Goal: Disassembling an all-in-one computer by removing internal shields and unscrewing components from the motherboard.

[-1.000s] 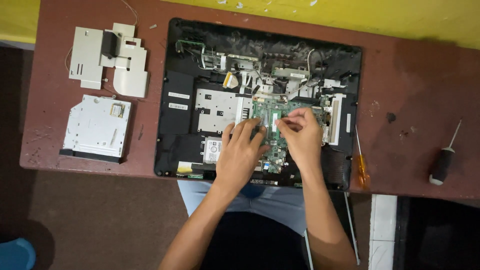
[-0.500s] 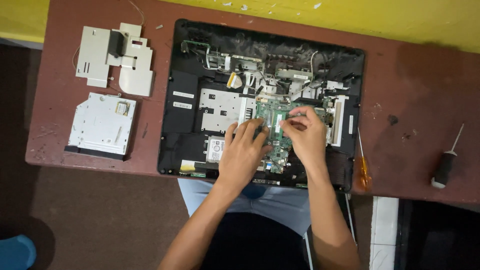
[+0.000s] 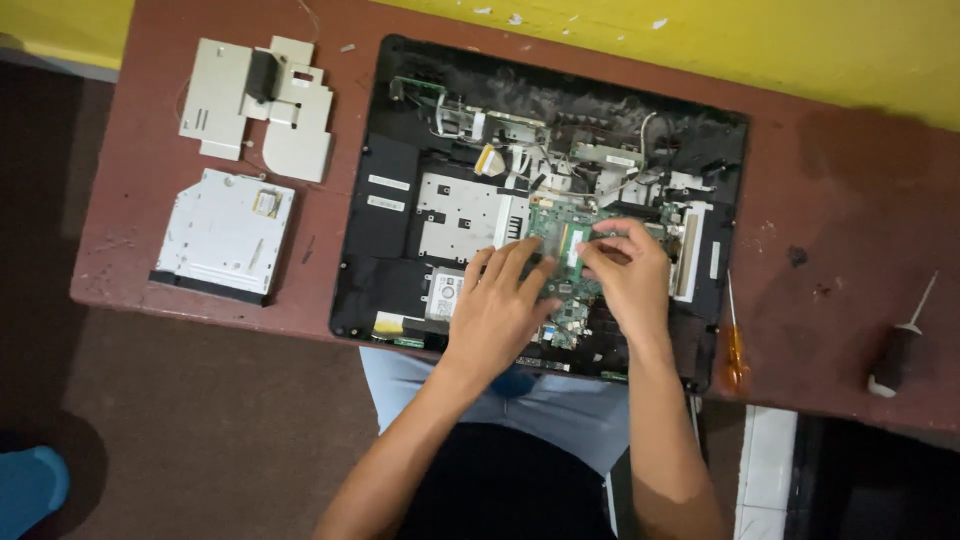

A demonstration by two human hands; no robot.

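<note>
Head camera looks straight down on a reddish-brown table [image 3: 150,250] set against a yellow wall [image 3: 800,50]. An opened laptop chassis [image 3: 390,230], black and stripped of its cover, lies on the table in front of the person. Both hands sit over the green circuit board [image 3: 565,300] in the middle of the chassis. The left hand [image 3: 498,310] rests flat on the board with its fingers [image 3: 520,262] spread narrowly and pointing toward a small green memory module [image 3: 572,238]; it grips nothing that I can make out. The right hand [image 3: 630,280] is curled, its fingertips [image 3: 598,246] pinched at the module's right edge, touching it; whether it truly holds the module I cannot tell. A silver metal shield plate [image 3: 465,215] lies just left of the board.

Well to the left on the table lie a silver optical drive [image 3: 225,235] and, above it, pale grey cover panels [image 3: 265,105]. Just right of the chassis lies an orange-handled screwdriver [image 3: 736,350], and farther right a black-handled screwdriver [image 3: 897,352].
</note>
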